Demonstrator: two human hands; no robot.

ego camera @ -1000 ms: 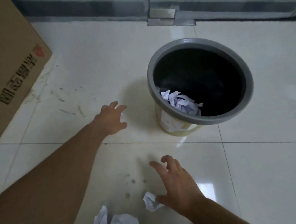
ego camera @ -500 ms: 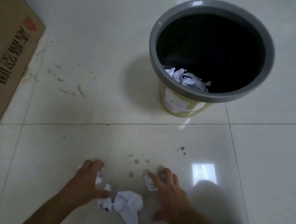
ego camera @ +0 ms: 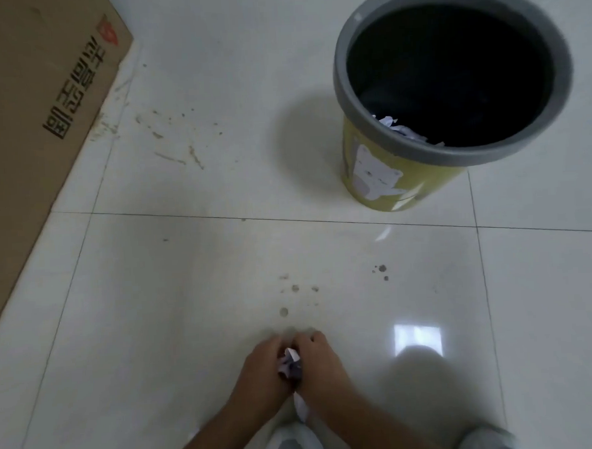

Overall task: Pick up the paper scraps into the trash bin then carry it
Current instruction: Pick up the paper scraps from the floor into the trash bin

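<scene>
Paper scraps mostly hidden, perhaps crumpled

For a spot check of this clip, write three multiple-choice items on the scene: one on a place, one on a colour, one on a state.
1. Where does the trash bin stand?
A. ahead and right of the hands
B. on the cardboard box
C. behind the shoes

2. What colour is the bin's rim?
A. red
B. grey
C. white

3. What are the left hand and right hand doing?
A. resting flat, apart
B. gripping the bin
C. closed together around paper scraps

Answers: 1 A, the bin sits upper right on the floor tiles. 2 B, a grey ring tops the yellow body. 3 C, white paper shows between both hands.
</scene>
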